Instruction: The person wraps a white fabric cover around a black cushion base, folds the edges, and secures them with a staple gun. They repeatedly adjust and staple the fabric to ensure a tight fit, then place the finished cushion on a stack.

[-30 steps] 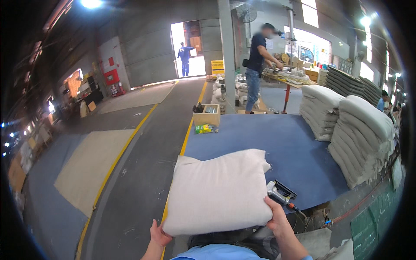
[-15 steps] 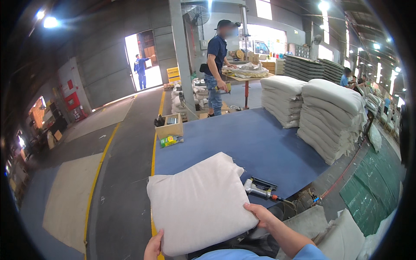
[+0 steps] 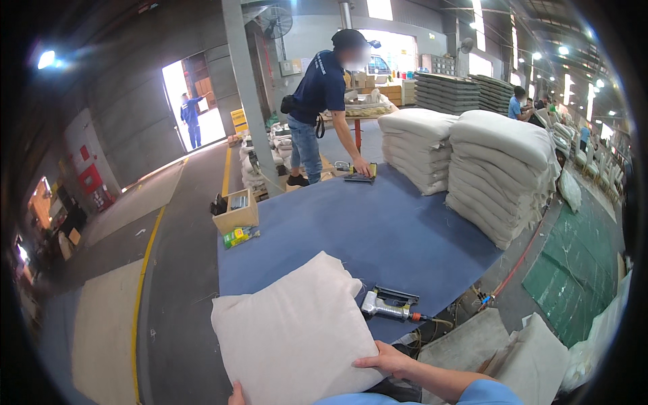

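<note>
A square off-white fabric cushion [image 3: 290,331] is held in front of me, tilted, over the near edge of the blue-topped table [image 3: 317,233]. My right hand [image 3: 390,361] grips its right edge, thumb on top and the other fingers partly hidden. At the lower left edge, my left hand [image 3: 236,395] shows little more than its thumb against the cushion's side; the rest is cut off or out of sight. Just right of the cushion, a silver and black staple gun [image 3: 386,306] lies on the table, joined to an air hose.
Two tall stacks of off-white cushions [image 3: 499,175] stand at the table's right. A wooden box [image 3: 237,209] and a green-yellow packet [image 3: 240,236] sit at its left corner. Across the table, a co-worker [image 3: 322,88] leans in, one hand on another staple gun [image 3: 360,175]. Folded cushions [image 3: 533,358] lie lower right.
The co-worker has bent over and reached a staple gun onto the table's far edge. My view has shifted; the cushion sits slightly lower and further left, still in my hands.
</note>
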The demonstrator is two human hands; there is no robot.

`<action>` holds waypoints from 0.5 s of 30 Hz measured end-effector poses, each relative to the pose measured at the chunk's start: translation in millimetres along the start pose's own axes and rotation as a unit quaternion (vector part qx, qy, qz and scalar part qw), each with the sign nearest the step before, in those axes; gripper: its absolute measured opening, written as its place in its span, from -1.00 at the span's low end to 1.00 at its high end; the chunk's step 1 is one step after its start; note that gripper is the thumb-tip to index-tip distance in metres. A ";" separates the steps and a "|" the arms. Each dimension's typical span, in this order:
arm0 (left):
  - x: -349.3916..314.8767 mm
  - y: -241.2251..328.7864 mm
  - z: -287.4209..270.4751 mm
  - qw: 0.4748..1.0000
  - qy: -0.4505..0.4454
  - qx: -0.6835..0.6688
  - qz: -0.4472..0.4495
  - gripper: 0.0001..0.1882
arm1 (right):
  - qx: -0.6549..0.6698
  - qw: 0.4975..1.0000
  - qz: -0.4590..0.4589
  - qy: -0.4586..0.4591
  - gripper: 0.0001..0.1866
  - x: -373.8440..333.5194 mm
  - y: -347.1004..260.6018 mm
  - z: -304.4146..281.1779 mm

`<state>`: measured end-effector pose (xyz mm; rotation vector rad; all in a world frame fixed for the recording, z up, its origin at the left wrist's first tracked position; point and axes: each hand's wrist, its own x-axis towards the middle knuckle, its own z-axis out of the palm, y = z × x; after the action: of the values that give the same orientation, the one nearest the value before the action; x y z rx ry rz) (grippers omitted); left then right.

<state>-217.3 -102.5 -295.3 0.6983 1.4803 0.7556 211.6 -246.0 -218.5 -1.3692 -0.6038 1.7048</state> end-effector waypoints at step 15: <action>-4.9 97.8 90.2 0.991 0.131 -0.023 0.000 -0.23 | -0.091 0.995 -0.026 -0.021 0.26 47.4 -114.9 -77.0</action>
<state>-128.6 -43.7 -215.3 0.5791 1.6931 0.9047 318.5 -156.1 -175.3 -1.4327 -0.8293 1.6739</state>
